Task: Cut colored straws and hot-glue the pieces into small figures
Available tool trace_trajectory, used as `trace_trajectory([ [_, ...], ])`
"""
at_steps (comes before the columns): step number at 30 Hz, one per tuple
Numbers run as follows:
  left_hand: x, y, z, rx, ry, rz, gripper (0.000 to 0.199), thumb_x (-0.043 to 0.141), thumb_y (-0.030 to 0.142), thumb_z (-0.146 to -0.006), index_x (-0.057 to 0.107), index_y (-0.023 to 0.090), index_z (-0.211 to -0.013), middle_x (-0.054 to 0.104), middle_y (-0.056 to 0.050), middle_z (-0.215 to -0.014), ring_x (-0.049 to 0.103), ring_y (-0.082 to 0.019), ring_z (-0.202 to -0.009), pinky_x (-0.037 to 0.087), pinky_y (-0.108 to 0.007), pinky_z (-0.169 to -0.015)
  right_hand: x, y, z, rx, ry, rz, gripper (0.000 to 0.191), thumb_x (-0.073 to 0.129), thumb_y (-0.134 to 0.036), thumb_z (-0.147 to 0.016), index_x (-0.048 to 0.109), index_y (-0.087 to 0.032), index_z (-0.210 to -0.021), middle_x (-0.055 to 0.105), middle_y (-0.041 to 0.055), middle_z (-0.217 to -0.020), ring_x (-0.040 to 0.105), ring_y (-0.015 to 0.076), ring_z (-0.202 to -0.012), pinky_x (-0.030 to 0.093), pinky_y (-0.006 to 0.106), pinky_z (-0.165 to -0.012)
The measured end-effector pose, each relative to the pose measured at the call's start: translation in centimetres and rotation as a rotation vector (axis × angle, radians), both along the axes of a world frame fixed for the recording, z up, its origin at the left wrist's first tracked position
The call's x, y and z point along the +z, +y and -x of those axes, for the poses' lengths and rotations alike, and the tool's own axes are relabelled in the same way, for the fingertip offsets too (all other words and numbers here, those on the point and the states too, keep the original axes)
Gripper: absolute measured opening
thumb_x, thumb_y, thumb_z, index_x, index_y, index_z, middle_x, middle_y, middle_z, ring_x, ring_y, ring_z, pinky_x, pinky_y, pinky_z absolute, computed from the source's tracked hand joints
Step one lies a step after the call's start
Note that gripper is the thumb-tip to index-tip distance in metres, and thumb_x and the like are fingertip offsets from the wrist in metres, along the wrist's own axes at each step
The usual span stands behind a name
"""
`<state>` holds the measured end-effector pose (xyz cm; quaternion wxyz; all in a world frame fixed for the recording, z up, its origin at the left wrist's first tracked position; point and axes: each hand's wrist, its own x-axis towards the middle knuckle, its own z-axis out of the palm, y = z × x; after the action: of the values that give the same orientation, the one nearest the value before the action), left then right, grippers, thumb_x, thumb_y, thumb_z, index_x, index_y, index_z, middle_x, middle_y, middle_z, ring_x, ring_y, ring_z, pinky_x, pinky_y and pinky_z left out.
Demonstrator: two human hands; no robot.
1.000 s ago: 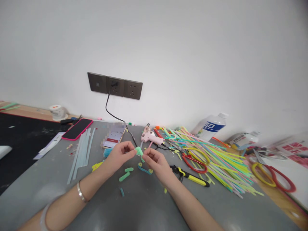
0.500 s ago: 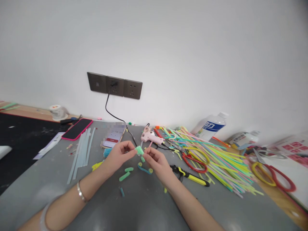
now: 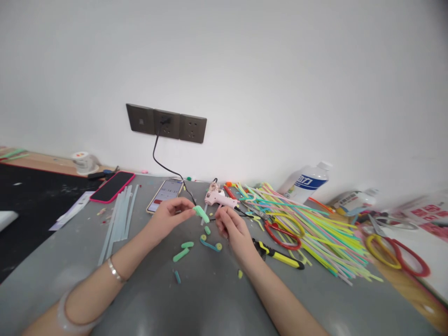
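A gray tabletop (image 3: 154, 298) is set against a white wall (image 3: 245, 84), where three dark socket plates (image 3: 141, 118) are mounted and one black cord (image 3: 158, 161) is plugged in. Above the tabletop's middle, a mint-green piece (image 3: 201, 213) is clamped by the fingertips of the left hand (image 3: 167, 218); the right hand's (image 3: 234, 229) fingertips are drawn together just beside it, though whether anything is pinched there cannot be told. Two phones (image 3: 112, 186), two pairs of scissors (image 3: 283, 233), two bottles (image 3: 308, 183), one pink glue gun (image 3: 220, 198) and one yellow-and-black tool (image 3: 282, 258) are seen. Three loose green bits (image 3: 181, 255) are scattered below the hands. Bare gray is shown between the forearms; the right side is crowded by colored stems (image 3: 315, 224) toward the wooden edge (image 3: 409, 284).
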<state>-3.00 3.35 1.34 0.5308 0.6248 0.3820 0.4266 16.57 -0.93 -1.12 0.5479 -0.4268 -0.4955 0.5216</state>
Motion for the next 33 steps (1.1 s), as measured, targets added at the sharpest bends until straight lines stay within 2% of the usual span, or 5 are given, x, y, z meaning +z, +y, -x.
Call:
trace_trajectory([
  [10,-0.2,0.2,0.4,-0.116,-0.043,-0.058,0.023,0.078,0.038,-0.073,0.069,0.017,-0.071,0.059,0.0,-0.068,0.049,-0.013,-0.063,0.039,-0.024,-0.059,1.3,0.8,-2.5,-0.159,-0.265,-0.134,0.034,0.052,-0.054,-0.091,0.06,-0.021,-0.089,0.058,0.0003,-0.074,0.05,0.0147,-0.062,0.039,0.026,-0.057],
  [15,-0.4,0.2,0.3,-0.149,-0.059,-0.087,0.021,0.076,0.037,-0.076,0.069,0.017,-0.072,0.059,0.0,-0.07,0.05,-0.014,-0.066,0.04,-0.024,-0.062,1.1,4.2,-6.5,-0.133,-1.015,-0.28,0.024,0.051,-0.03,-0.093,0.062,-0.017,-0.108,0.068,0.0124,-0.114,0.062,0.0253,-0.106,0.045,0.038,-0.091],
  [18,-0.5,0.0,0.1,-0.16,-0.044,-0.077,0.022,0.076,0.037,-0.076,0.069,0.017,-0.071,0.058,-0.001,-0.069,0.049,-0.014,-0.065,0.039,-0.024,-0.061,0.2,6.4,-6.9,-0.058,-1.306,-0.293,0.03,0.061,-0.023,-0.087,0.061,-0.013,-0.115,0.068,0.0158,-0.116,0.061,0.0276,-0.109,0.045,0.038,-0.094],
  [26,-0.5,-0.1,-0.2,-0.169,-0.054,-0.013,0.023,0.078,0.038,-0.073,0.07,0.017,-0.071,0.056,0.0,-0.068,0.048,-0.013,-0.064,0.04,-0.024,-0.059,-1.1,8.8,-4.9,-0.051,-1.467,-0.351,0.045,0.062,-0.014,-0.085,0.056,-0.011,-0.129,0.065,0.0214,-0.12,0.056,0.035,-0.115,0.042,0.046,-0.097],
  [33,-0.4,-0.3,-0.3,-0.156,-0.074,-0.019,0.02,0.078,0.035,-0.072,0.069,0.017,-0.069,0.059,0.0,-0.068,0.05,-0.013,-0.064,0.04,-0.023,-0.06,-0.2,8.1,-7.4,-0.126,-1.302,-0.399,0.044,0.061,-0.03,-0.09,0.054,-0.015,-0.131,0.064,0.0163,-0.125,0.059,0.0293,-0.11,0.044,0.041,-0.095],
])
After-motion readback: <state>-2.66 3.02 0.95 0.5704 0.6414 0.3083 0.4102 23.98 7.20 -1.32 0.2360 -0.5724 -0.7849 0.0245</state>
